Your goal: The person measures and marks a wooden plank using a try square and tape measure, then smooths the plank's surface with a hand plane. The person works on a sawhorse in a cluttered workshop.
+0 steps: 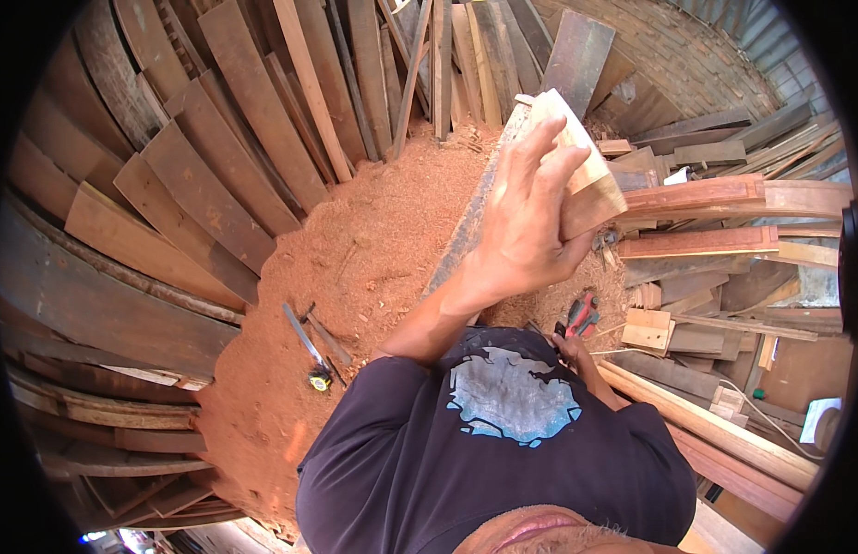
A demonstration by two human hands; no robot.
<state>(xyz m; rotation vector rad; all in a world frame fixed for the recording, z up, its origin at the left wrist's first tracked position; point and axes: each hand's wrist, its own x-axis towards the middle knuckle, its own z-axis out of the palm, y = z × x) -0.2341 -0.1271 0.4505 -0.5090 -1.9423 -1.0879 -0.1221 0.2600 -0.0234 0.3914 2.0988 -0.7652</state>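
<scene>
My left hand [532,208] grips a pale, freshly cut wooden block [565,138], with its fingers stretched over the upper face and the thumb at the near edge. The block stands tilted at the far end of a narrow, dusty grey board [461,238], which runs under my left forearm. Lower down, close to my body, my right hand [571,349] is closed. A slim dark piece shows at its fingers, but I cannot make out what it is. Just beyond that hand is a red and black tool [583,314]; whether the two touch is unclear.
Reddish sawdust [355,249] covers the ground. On it at left lie a yellow tape measure [319,379], a metal strip [302,333] and a hammer [325,334]. Planks [184,175] lean all around the left and back. Offcuts and reddish beams [696,194] crowd the right.
</scene>
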